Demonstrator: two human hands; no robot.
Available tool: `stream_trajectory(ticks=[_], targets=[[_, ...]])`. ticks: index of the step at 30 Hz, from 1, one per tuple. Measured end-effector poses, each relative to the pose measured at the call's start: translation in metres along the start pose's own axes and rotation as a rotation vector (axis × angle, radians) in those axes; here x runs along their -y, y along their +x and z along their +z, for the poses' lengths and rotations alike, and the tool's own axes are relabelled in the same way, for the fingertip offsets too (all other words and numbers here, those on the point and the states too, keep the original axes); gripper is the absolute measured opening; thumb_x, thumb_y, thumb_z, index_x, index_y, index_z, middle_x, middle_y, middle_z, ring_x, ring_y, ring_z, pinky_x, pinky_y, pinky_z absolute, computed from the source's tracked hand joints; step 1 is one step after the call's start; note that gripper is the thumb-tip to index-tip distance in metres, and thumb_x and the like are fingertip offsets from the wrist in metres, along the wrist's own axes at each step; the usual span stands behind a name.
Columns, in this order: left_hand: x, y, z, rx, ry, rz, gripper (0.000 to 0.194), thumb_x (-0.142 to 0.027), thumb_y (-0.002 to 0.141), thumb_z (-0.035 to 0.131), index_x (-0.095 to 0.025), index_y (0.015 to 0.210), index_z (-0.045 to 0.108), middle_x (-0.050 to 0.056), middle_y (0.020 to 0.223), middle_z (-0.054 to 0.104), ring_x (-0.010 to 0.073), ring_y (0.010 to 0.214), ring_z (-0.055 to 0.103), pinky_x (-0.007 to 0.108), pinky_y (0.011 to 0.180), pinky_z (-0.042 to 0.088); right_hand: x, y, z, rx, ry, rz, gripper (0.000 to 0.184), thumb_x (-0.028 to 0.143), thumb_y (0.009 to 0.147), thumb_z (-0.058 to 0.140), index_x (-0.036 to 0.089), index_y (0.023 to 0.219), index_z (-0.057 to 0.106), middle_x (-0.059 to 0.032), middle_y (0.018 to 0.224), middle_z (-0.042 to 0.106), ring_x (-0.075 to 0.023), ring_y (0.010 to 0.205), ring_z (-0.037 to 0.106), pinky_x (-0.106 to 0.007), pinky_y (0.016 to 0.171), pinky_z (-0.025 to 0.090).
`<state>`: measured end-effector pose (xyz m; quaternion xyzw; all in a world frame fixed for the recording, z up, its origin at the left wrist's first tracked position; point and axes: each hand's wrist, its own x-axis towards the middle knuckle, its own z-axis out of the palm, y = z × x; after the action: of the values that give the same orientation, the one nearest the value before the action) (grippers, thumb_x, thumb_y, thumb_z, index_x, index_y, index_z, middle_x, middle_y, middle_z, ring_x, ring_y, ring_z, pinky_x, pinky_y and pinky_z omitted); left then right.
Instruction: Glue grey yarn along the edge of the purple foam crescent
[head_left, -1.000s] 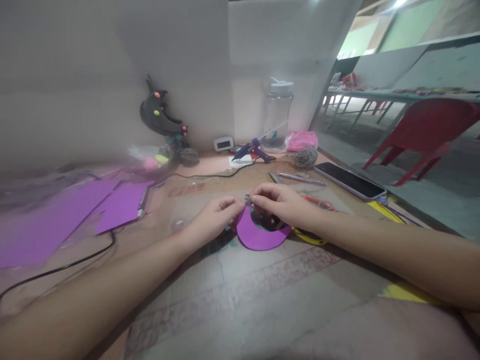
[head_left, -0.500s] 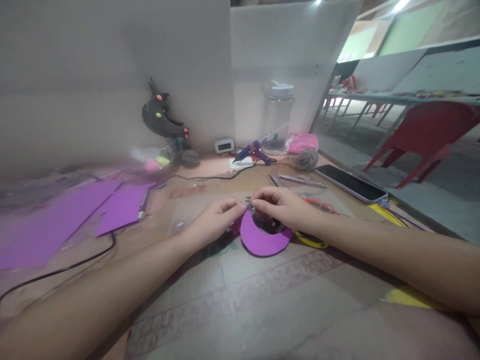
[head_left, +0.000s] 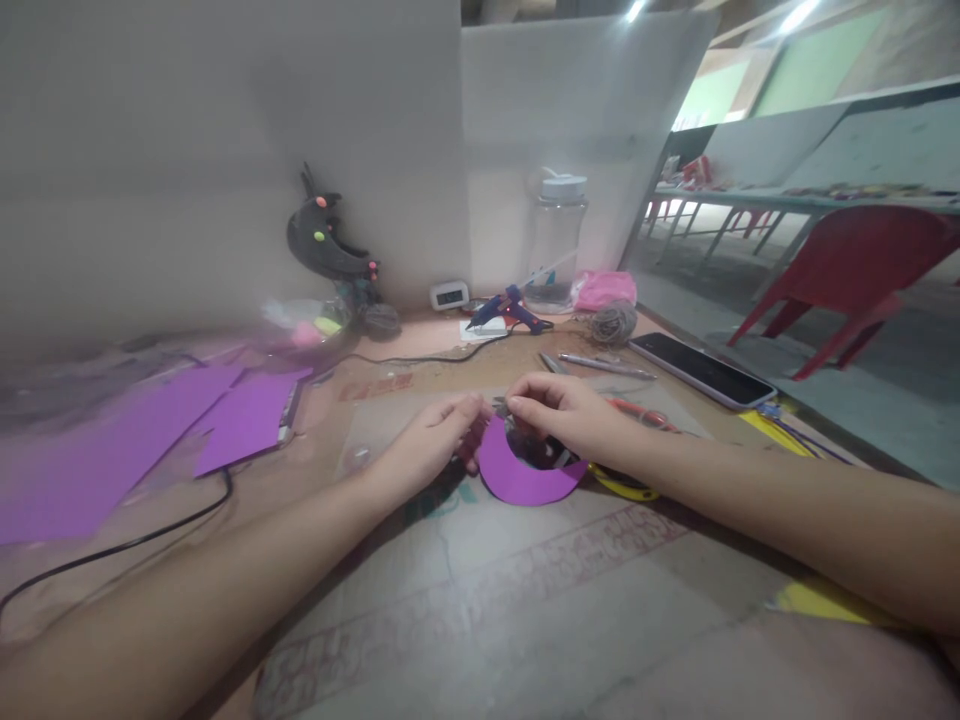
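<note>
A purple paper crescent is held just above the cardboard, its curve toward me. At its left tip is my left hand, the thumb and fingers closed on the paper's edge. My right hand is pinched over the crescent's upper opening. A small greyish bit shows at its fingertips, too small to name. Dark, shiny material shows inside the curve, partly covered by my right hand. Orange-handled scissors lie behind my right wrist, and a yellow ring-shaped thing lies beneath it.
A blue glue gun rests at the back, near a small clock and a clear bottle. Pens, grey yarn and a phone lie to the right. Purple sheets and a black cable are left.
My left hand's fingers have shifted slightly and hang lower beside the crescent's left edge. The crescent has tilted a little and risen slightly. My right hand keeps its pinch.
</note>
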<state>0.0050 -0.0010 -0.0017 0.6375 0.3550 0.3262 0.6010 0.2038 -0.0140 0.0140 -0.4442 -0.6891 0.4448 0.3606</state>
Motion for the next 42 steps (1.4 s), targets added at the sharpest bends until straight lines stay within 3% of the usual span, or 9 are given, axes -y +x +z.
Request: stream_trajectory(ticks=[5,8,11,16,22,32,42], targets=[[0.0,0.0,-0.001,-0.011,0.106,0.039,0.035,-0.051,0.087,0.06,-0.017,0.097,0.061,-0.002,0.072,0.055,0.0078,0.058,0.052,0.019,0.054,0.043,0.001,0.001,0.0,-0.006,-0.036,-0.018,0.024,0.042,0.086,0.057,0.017,0.083,0.057,0.0025,0.064,0.054,-0.0098,0.054,0.048,-0.023,0.049,0.04],[0.002,-0.001,-0.002,0.009,0.111,0.05,0.04,-0.048,0.088,0.061,-0.019,0.115,0.059,-0.002,0.076,0.056,0.0086,0.061,0.053,0.02,0.054,0.043,0.0,0.0,-0.001,-0.009,-0.062,-0.036,0.024,0.041,0.087,0.057,0.018,0.083,0.058,0.0025,0.063,0.054,-0.0098,0.055,0.049,-0.022,0.049,0.039],[0.005,-0.001,-0.002,0.012,0.104,0.069,0.042,-0.046,0.087,0.063,-0.019,0.118,0.059,-0.002,0.074,0.057,0.009,0.06,0.053,0.021,0.055,0.043,-0.001,0.0,-0.001,-0.009,-0.065,-0.04,0.023,0.041,0.086,0.056,0.018,0.084,0.058,0.003,0.063,0.054,-0.0098,0.054,0.049,-0.022,0.049,0.039],[0.002,-0.002,0.001,-0.033,0.079,0.065,0.035,-0.044,0.084,0.066,-0.017,0.106,0.06,-0.002,0.073,0.057,0.0086,0.058,0.053,0.021,0.053,0.042,-0.001,0.001,0.0,-0.051,-0.087,-0.033,0.024,0.041,0.085,0.057,0.017,0.08,0.058,0.0032,0.061,0.053,-0.0096,0.053,0.048,-0.022,0.049,0.038],[-0.002,-0.002,0.004,-0.057,0.047,0.029,0.027,-0.045,0.09,0.055,-0.018,0.085,0.053,-0.007,0.06,0.048,0.0071,0.048,0.048,0.021,0.05,0.042,0.002,-0.001,0.001,-0.049,-0.063,0.004,0.025,0.043,0.084,0.056,0.018,0.082,0.056,0.0034,0.06,0.052,-0.0097,0.052,0.047,-0.021,0.045,0.037],[-0.004,-0.004,0.005,-0.029,0.103,0.068,0.024,-0.04,0.09,0.055,-0.017,0.082,0.051,-0.006,0.065,0.046,0.0065,0.053,0.046,0.019,0.051,0.038,0.001,-0.001,0.0,-0.029,-0.145,-0.046,0.02,0.037,0.087,0.054,0.018,0.084,0.059,0.0026,0.063,0.054,-0.01,0.056,0.049,-0.022,0.051,0.039],[-0.001,-0.004,0.004,-0.023,0.145,0.068,0.022,-0.039,0.091,0.053,-0.018,0.085,0.051,-0.005,0.068,0.047,0.0074,0.056,0.045,0.019,0.051,0.037,0.002,-0.001,0.0,0.019,-0.147,-0.01,0.019,0.036,0.089,0.053,0.017,0.086,0.059,0.0031,0.062,0.056,-0.0093,0.053,0.051,-0.022,0.051,0.04]])
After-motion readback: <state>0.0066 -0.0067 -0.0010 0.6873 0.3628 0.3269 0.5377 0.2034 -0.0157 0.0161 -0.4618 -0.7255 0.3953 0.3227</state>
